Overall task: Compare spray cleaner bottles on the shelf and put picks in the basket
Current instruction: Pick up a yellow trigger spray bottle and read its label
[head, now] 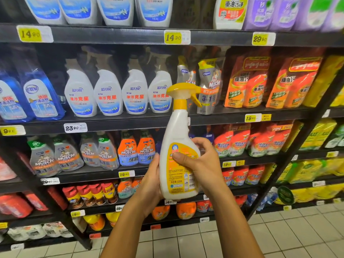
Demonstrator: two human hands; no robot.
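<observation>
While you read the label, mind the risks: your left hand (149, 185) only cups the lower side of the spray bottle (178, 155), so a loosened grip could let it slip to the tiled floor (214, 243). Turning it near the shelf (111, 121) could knock the yellow trigger (195, 98) against the stocked bottles behind it. Both hands are clamped on the bottle, which stands upright between them in front of the shelf, your right hand (204, 164) wrapping its label with the thumb across the front. No basket shows in this view.
</observation>
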